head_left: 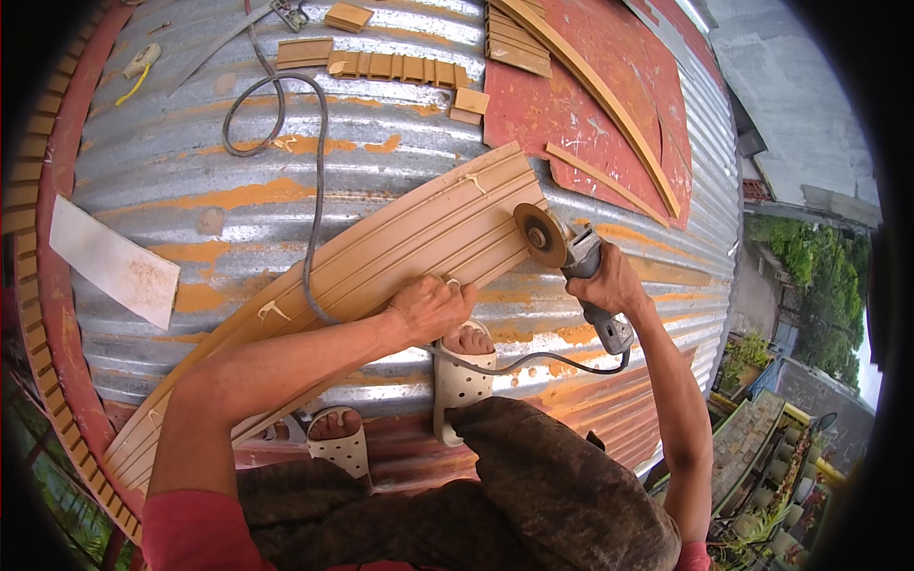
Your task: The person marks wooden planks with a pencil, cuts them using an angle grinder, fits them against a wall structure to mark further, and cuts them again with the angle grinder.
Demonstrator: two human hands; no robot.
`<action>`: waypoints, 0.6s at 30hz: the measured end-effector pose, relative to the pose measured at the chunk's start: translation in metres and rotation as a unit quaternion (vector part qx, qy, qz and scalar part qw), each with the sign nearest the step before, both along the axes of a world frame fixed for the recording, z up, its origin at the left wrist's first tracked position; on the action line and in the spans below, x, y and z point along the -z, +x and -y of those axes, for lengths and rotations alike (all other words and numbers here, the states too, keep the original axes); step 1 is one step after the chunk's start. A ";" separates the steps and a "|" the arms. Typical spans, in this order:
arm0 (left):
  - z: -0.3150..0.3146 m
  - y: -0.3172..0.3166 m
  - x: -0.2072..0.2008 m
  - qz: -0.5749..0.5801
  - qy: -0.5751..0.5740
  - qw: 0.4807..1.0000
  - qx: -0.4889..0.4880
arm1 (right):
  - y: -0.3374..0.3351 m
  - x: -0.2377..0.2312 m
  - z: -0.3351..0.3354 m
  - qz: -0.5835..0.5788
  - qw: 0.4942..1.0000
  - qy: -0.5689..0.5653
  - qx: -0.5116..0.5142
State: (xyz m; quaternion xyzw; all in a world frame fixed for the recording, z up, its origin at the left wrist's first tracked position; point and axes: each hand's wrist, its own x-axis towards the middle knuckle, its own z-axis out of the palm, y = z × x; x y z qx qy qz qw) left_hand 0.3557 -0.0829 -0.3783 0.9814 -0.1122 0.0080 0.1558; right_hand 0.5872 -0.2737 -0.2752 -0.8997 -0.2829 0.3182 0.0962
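Note:
A long brown ribbed panel (pixel 409 228) lies slantwise over the corrugated metal roof, its cut end toward the upper right. My left hand (pixel 430 309) is closed on the panel's near edge, a little short of that end. In my right hand (pixel 614 284) is an angle grinder (pixel 603 324), gripped round its grey body. The grinder's round disc (pixel 540 235) stands beside the panel's end; whether it touches is hard to tell. From the grinder's rear a dark cord (pixel 533 362) runs left, passes under my left forearm and loops across the panel.
Brown offcuts (pixel 395 67) lie at the far side. A red sheet (pixel 619 124) with long curved strips (pixel 609 95) lies at the upper right. A white flat piece (pixel 114 262) rests at left. My feet in pale clogs (pixel 465 366) stand close below the panel. The roof edge drops off at right.

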 end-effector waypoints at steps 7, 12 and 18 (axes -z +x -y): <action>-0.002 0.003 -0.004 0.007 -0.011 1.000 0.007 | 0.001 -0.008 -0.003 0.025 1.000 -0.004 0.008; -0.009 0.005 -0.009 -0.044 -0.038 0.998 0.020 | 0.002 -0.044 -0.007 -0.057 0.985 0.091 0.132; -0.040 0.020 -0.048 -0.070 -0.153 0.985 -0.032 | 0.010 -0.062 0.038 -0.170 0.859 0.320 0.362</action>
